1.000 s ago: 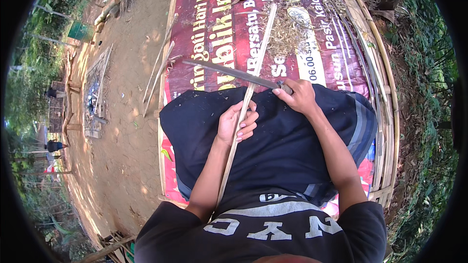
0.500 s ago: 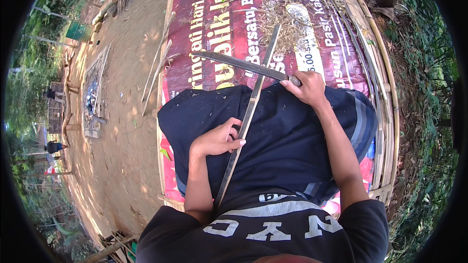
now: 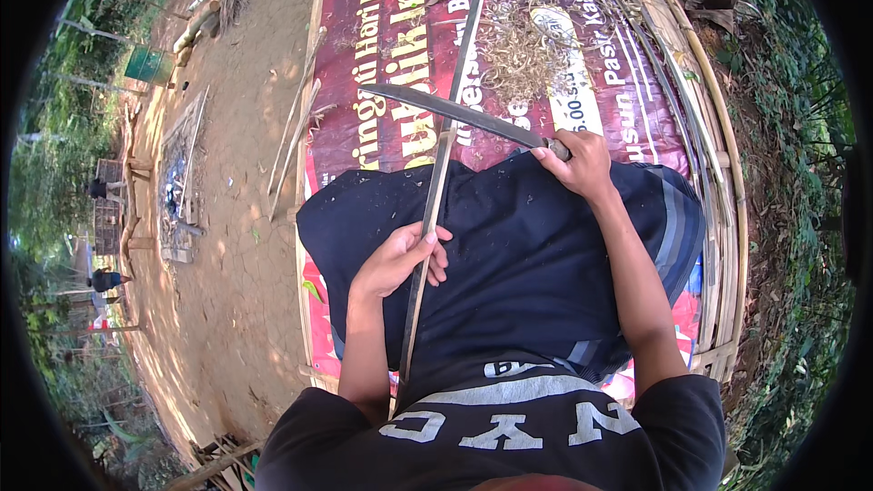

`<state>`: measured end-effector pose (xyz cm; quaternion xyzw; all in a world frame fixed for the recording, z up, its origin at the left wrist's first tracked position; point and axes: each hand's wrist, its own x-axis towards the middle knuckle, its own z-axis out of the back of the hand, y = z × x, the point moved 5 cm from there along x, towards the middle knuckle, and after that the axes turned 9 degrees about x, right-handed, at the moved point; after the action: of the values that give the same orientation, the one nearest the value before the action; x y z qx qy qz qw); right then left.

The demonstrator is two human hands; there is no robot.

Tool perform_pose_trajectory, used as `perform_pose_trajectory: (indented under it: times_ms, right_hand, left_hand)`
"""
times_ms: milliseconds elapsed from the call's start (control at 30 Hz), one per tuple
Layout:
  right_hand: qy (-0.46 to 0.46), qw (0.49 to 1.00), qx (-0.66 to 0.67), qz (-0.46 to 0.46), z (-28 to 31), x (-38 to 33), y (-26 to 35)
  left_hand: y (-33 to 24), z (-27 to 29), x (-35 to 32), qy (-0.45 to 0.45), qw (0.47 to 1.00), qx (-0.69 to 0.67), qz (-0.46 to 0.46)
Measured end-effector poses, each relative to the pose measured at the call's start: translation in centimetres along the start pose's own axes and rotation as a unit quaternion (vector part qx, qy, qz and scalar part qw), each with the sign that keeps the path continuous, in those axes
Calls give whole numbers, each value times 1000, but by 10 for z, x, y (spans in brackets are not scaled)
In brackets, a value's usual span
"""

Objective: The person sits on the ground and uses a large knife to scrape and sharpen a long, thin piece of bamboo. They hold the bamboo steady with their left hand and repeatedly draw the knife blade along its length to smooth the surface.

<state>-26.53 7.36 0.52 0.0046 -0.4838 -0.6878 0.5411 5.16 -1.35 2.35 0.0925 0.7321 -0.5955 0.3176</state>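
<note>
Over the lap (image 3: 536,236), a long strip (image 3: 437,182), likely light, stiff and splintery-edged, sits pinched in the left hand (image 3: 398,260), best held mid-length, clear of the knife (image 3: 500,125) the right hand (image 3: 584,165) grips by its handle.

Left fingers (image 3: 438,264) curl loosely, right fingers (image 3: 583,143) clench farther forward.
</note>
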Motion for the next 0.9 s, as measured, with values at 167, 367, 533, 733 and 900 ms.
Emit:
perform_pose_trajectory:
  times_ms: [167, 367, 533, 733, 900]
  right_hand:
    - [21, 1000, -16, -8, -6, -5, -4]
    - [57, 998, -22, 26, -7, -4, 10]
    - [50, 997, -45, 44, -16, -10, 10]
    - [49, 998, -34, 38, -12, -5, 13]
    - [51, 996, -47, 47, -17, -5, 10]
  left_hand:
    - [-6, 6, 1, -138, 986, 35, -88]
    - [-18, 9, 9, -66, 994, -74, -50]
    - [-5, 9, 15, -76, 992, 41, -87]
    - [6, -13, 12, 74, 982, -159, -75]
    - [17, -18, 17, 64, 942, -325, -63]
